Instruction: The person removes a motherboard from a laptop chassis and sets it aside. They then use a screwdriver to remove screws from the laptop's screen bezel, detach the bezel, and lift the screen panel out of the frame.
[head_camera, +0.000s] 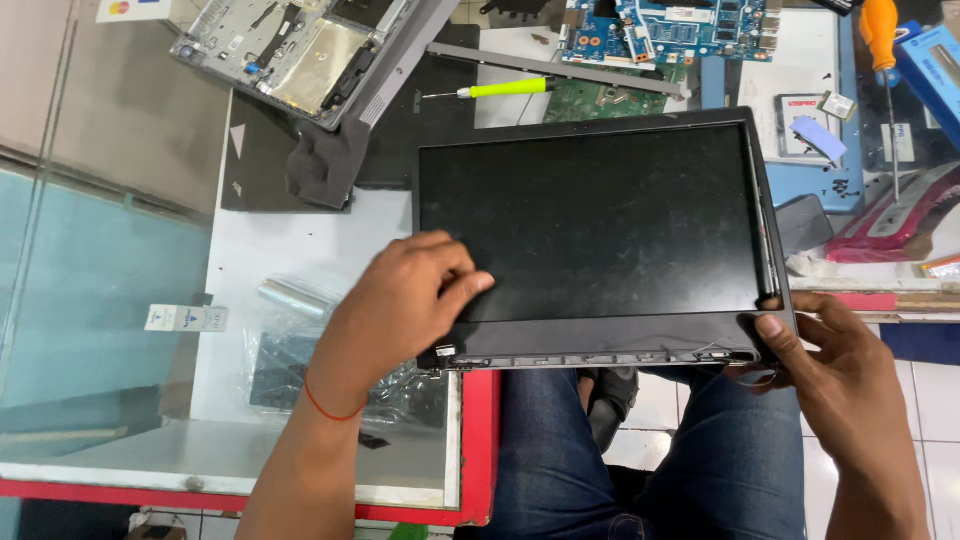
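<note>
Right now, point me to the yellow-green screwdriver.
Head view, top centre: the yellow-green screwdriver lies just above the laptop screen panel, beside the green circuit board.

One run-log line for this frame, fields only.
left hand: fingers on screen's lower left corner | right hand: grips lower right corner | laptop screen panel: dark, half off table edge | yellow-handled screwdriver: behind panel
</note>
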